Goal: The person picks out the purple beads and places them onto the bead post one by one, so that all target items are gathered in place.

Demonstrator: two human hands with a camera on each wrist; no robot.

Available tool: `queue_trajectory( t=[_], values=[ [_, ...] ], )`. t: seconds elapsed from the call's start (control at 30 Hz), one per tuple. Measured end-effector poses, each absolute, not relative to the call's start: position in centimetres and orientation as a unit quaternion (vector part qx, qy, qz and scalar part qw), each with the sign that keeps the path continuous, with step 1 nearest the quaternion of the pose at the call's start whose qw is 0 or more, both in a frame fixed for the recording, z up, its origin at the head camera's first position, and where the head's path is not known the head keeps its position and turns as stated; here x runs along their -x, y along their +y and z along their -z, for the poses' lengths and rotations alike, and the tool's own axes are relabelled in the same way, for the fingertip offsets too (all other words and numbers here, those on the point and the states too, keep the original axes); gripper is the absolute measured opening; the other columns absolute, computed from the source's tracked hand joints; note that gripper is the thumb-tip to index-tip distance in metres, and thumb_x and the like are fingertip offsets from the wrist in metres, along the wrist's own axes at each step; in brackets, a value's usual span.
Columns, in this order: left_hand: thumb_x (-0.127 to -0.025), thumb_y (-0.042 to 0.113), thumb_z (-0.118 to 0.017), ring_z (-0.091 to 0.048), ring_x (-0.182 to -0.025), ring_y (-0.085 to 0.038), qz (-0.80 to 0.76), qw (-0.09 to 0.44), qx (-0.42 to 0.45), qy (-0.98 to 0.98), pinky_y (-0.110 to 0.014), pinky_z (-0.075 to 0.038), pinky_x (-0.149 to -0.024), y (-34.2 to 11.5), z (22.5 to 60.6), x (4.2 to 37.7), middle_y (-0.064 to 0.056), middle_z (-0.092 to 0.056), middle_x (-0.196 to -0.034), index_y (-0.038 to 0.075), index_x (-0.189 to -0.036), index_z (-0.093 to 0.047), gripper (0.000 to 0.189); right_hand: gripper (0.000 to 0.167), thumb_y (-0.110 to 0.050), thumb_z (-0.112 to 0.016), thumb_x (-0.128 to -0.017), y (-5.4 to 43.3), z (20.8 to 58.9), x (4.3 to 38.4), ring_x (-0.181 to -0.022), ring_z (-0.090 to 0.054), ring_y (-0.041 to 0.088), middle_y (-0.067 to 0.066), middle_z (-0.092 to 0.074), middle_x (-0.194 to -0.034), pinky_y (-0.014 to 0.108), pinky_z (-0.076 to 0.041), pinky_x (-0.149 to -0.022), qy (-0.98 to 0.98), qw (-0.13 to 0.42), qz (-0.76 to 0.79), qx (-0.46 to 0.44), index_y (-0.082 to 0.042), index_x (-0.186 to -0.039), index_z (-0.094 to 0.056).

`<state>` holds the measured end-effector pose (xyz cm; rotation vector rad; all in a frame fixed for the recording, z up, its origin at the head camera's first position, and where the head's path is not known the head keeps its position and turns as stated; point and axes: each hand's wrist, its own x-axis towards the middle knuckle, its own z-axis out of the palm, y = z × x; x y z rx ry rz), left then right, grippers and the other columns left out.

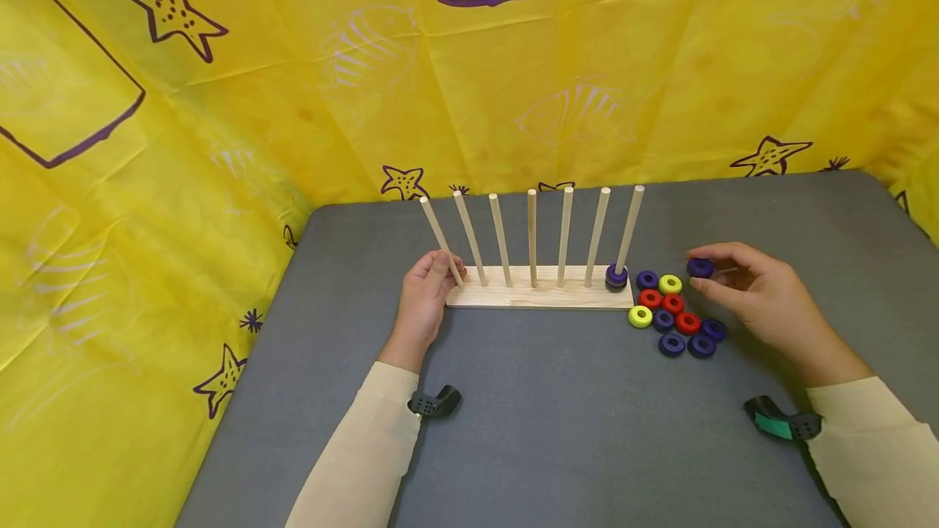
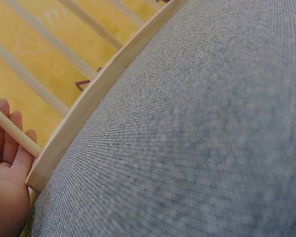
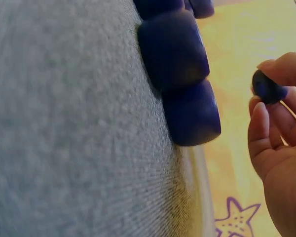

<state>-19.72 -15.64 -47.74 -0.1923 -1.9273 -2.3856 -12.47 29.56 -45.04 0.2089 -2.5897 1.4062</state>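
Observation:
A wooden peg stand with several upright pegs lies across the table. My left hand grips its left end; in the left wrist view the fingers pass behind the end peg. Low on the rightmost peg sit dark blue rings, one on another. To the right of the stand, my right hand pinches a dark blue ring between thumb and fingers, raised off the table in the right wrist view. Beside that hand lie loose rings: blue, red and yellow.
The grey table runs back to a yellow cloth with purple and white sea drawings. The cloth also hangs along the left side. Each wrist wears a black band, the right one with a green patch.

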Motion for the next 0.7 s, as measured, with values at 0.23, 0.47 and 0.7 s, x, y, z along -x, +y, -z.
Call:
queue_trajectory(
  t=[0.23, 0.47, 0.7],
  values=[
    [-0.114, 0.026, -0.059, -0.066, -0.102, -0.025, 0.779, 0.037, 0.062, -0.622, -0.035, -0.054, -0.096, -15.6, 47.6, 19.6, -0.013, -0.066, -0.101, 0.000, -0.101, -0.069, 0.031, 0.037, 0.017, -0.081, -0.091, 28.7, 44.6, 12.5, -0.094, -0.060, 0.007, -0.001, -0.065, -0.117, 0.008, -0.049, -0.081, -0.855, 0.126, -0.489, -0.121, 0.004, -0.124, -0.072],
    [-0.114, 0.027, -0.060, -0.066, -0.101, -0.025, 0.780, 0.037, 0.063, -0.621, -0.034, -0.054, -0.096, -15.6, 47.7, 19.6, -0.012, -0.066, -0.099, 0.000, -0.101, -0.069, 0.032, 0.039, 0.023, -0.079, -0.087, 28.3, 44.0, 12.4, -0.096, -0.063, 0.006, 0.002, -0.064, -0.116, 0.009, -0.050, -0.084, -0.838, 0.142, -0.507, -0.141, 0.008, -0.122, -0.070],
    [-0.112, 0.032, -0.062, -0.066, -0.099, -0.022, 0.781, 0.038, 0.067, -0.619, -0.034, -0.054, -0.094, -15.5, 47.6, 19.6, -0.010, -0.067, -0.100, 0.004, -0.099, -0.070, 0.031, 0.042, 0.030, -0.077, -0.083, 27.8, 43.2, 12.1, -0.095, -0.066, 0.007, 0.001, -0.068, -0.115, 0.011, -0.052, -0.085, -0.821, 0.165, -0.524, -0.151, 0.010, -0.120, -0.071]
  ],
)
